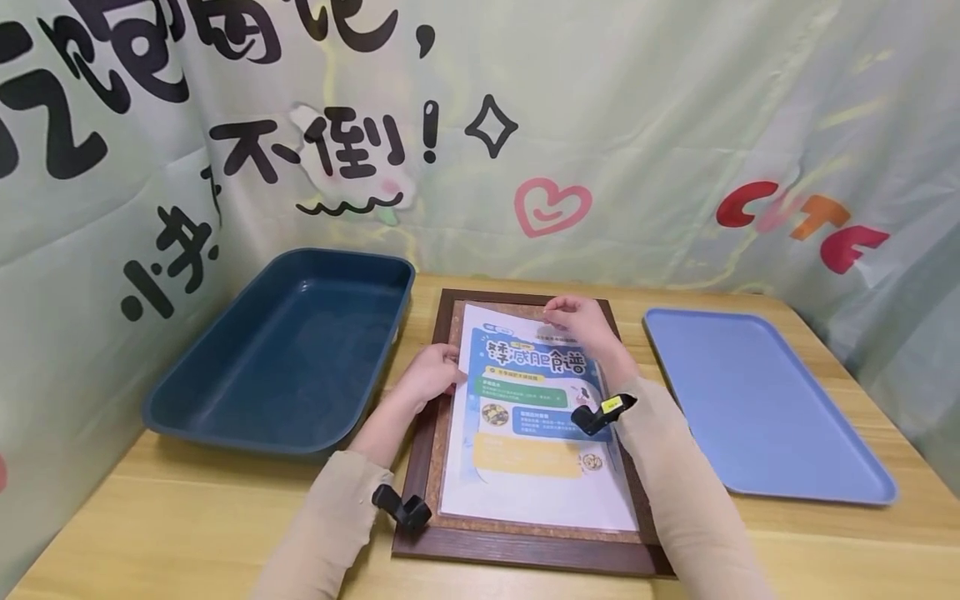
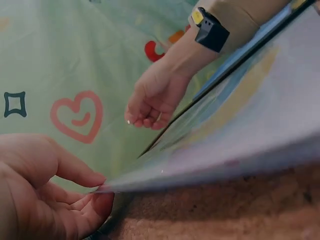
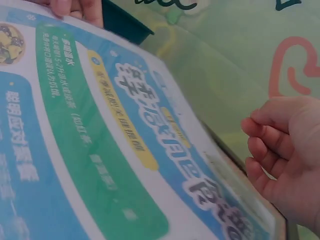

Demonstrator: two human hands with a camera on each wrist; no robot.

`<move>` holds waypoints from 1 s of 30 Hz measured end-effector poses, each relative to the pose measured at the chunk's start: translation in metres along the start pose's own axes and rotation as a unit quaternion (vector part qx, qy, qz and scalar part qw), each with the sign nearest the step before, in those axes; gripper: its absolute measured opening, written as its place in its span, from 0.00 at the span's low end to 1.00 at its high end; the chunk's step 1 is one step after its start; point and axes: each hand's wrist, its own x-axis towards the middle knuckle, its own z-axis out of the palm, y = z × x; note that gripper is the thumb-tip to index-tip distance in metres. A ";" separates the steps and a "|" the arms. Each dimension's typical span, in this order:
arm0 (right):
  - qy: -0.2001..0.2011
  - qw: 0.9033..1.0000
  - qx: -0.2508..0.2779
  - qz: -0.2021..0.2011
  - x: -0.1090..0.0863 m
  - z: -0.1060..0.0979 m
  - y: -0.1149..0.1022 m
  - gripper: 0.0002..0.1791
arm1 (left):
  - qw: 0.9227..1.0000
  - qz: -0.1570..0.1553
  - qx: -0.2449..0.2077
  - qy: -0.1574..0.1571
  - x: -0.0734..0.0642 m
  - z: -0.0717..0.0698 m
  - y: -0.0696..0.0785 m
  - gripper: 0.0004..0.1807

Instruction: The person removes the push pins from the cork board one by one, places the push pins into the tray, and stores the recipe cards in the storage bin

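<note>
A white sheet printed with a blue, green and yellow poster design [image 1: 536,500] lies over a cork board with a dark brown frame [image 1: 525,546]. My left hand [image 1: 431,372] is at the sheet's upper left edge. In the left wrist view, thumb and fingers pinch that edge, lifting it off the cork [image 2: 200,215]. Above the sheet's top right part, my right hand [image 1: 581,321] has curled fingers, thumb and index tips together. A tiny white speck shows at those tips in the left wrist view; I cannot tell whether they hold anything.
To the left stands a deep dark blue tub [image 1: 247,442]. A flat light blue tray [image 1: 780,400] lies on the right of the wooden table [image 1: 225,508]. Behind them hangs a pale green printed cloth [image 1: 637,125].
</note>
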 end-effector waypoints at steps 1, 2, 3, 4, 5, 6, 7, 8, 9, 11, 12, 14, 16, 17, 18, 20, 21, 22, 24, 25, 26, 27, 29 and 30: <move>0.000 1.000 0.010 0.000 -0.001 -0.002 -0.002 0.09 | 1.000 0.008 0.004 -0.003 -0.002 -0.001 0.000 0.25; 0.001 1.000 0.019 -0.004 -0.002 -0.005 -0.003 0.09 | 1.000 0.010 0.006 -0.005 -0.003 -0.002 0.000 0.25; 0.001 1.000 0.028 -0.010 -0.004 -0.007 -0.005 0.10 | 1.000 0.011 0.004 -0.007 -0.004 -0.002 -0.001 0.24; 0.001 0.999 0.038 -0.015 -0.006 -0.009 -0.007 0.10 | 1.000 0.013 0.001 -0.009 -0.005 -0.003 0.000 0.23; 0.001 0.999 0.048 -0.020 -0.008 -0.012 -0.008 0.11 | 1.000 0.014 -0.009 -0.011 -0.006 -0.003 0.000 0.23; 0.001 0.998 0.059 -0.024 -0.010 -0.015 -0.009 0.12 | 1.000 0.016 -0.023 -0.014 -0.006 -0.003 0.000 0.23; 0.002 0.998 0.064 -0.027 -0.012 -0.019 -0.010 0.13 | 0.999 0.017 -0.043 -0.017 -0.007 -0.003 0.001 0.22; 0.003 0.997 0.064 -0.031 -0.014 -0.022 -0.011 0.13 | 0.998 0.012 -0.063 -0.018 -0.007 -0.003 0.001 0.22; 0.006 0.998 0.061 -0.032 -0.017 -0.026 -0.011 0.14 | 0.996 0.011 -0.085 -0.019 -0.008 -0.003 0.002 0.22; 0.013 0.997 0.063 -0.034 -0.023 -0.034 -0.011 0.14 | 0.992 0.011 -0.127 -0.024 -0.010 -0.003 0.003 0.21; 0.016 0.997 0.066 -0.034 -0.026 -0.037 -0.011 0.13 | 0.989 0.010 -0.145 -0.029 -0.011 -0.003 0.003 0.21; 0.023 0.996 0.073 -0.039 -0.033 -0.045 -0.009 0.10 | 0.985 0.006 -0.168 -0.044 -0.013 -0.003 0.003 0.21; 0.029 0.994 0.095 -0.045 -0.039 -0.053 -0.008 0.05 | 0.982 -0.001 -0.182 -0.060 -0.017 -0.004 0.002 0.23; 0.030 0.993 0.103 -0.048 -0.043 -0.058 -0.007 0.03 | 0.980 -0.007 -0.186 -0.068 -0.019 -0.004 0.002 0.24; 0.032 0.992 0.113 -0.050 -0.047 -0.063 -0.005 0.01 | 0.979 -0.011 -0.187 -0.076 -0.021 -0.004 0.002 0.26; 0.038 0.991 0.116 -0.056 -0.054 -0.072 -0.002 0.03 | 0.978 -0.016 -0.191 -0.087 -0.025 -0.004 0.003 0.29; 0.040 0.991 0.118 -0.058 -0.058 -0.077 0.000 0.03 | 0.977 -0.019 -0.193 -0.091 -0.027 -0.003 0.003 0.31; 0.042 0.990 0.119 -0.061 -0.062 -0.082 0.002 0.03 | 0.976 -0.019 -0.193 -0.094 -0.029 -0.003 0.003 0.33; 0.045 0.988 0.129 -0.066 -0.069 -0.092 0.007 0.04 | 0.977 -0.014 -0.188 -0.098 -0.032 -0.001 0.004 0.36; 0.045 0.988 0.128 -0.069 -0.073 -0.097 0.010 0.04 | 0.978 -0.011 -0.184 -0.097 -0.033 0.000 0.004 0.37; 0.047 0.987 0.135 -0.072 -0.077 -0.102 0.013 0.05 | 0.979 -0.008 -0.178 -0.095 -0.034 0.000 0.004 0.38; 0.048 0.985 0.146 -0.075 -0.081 -0.107 0.016 0.05 | 0.981 -0.008 -0.172 -0.090 -0.034 0.001 0.005 0.38; 0.054 0.983 0.159 -0.078 -0.089 -0.117 0.023 0.07 | 0.984 -0.006 -0.158 -0.078 -0.036 0.001 0.005 0.38; 0.058 0.982 0.160 -0.080 -0.093 -0.122 0.027 0.07 | 0.986 -0.004 -0.150 -0.071 -0.036 0.001 0.005 0.38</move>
